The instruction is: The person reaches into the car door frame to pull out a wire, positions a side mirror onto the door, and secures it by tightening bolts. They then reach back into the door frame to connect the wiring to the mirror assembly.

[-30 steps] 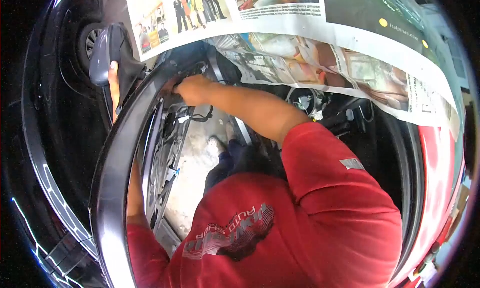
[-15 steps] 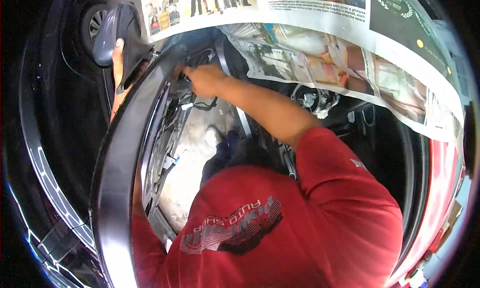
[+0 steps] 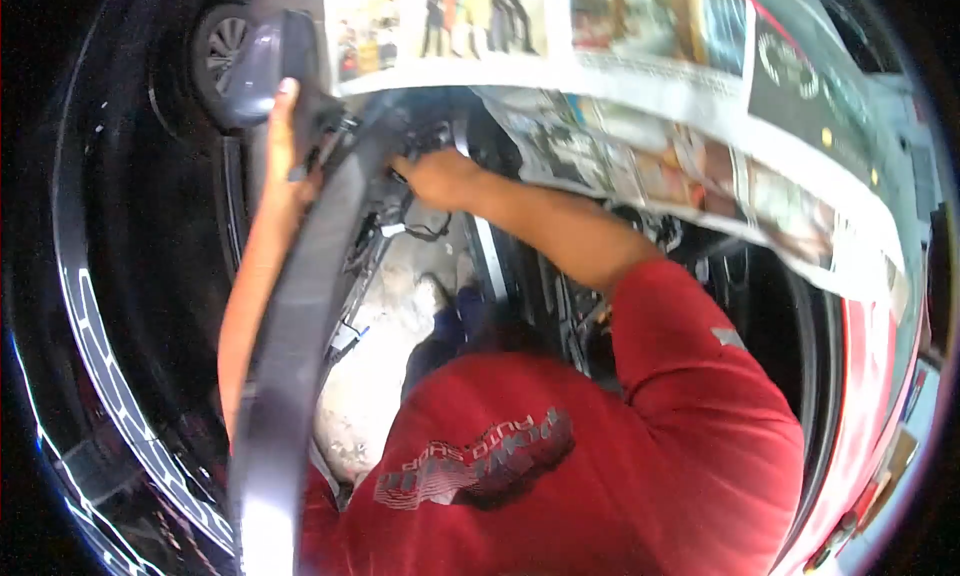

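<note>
My left hand [image 3: 287, 156] is on the outer side of the car door frame [image 3: 290, 306], with its fingers wrapped round the side mirror [image 3: 300, 71]. On the inner side of the frame, my right hand [image 3: 432, 178] reaches in near the mirror's base, fingers closed; what they hold is hidden. Just below it hang dark wiring and a white connector [image 3: 393, 230] along the door's bare inner side.
Newspaper sheets [image 3: 640, 91] cover the windshield area at the top right. A dark car with a wheel [image 3: 222, 48] stands at the left. Below lies the pale floor [image 3: 370, 376], beside the door sill [image 3: 487, 251].
The view has shifted, so the door and mirror appear further right. More of my left forearm shows outside the frame. My right hand remains near the mirror's base.
</note>
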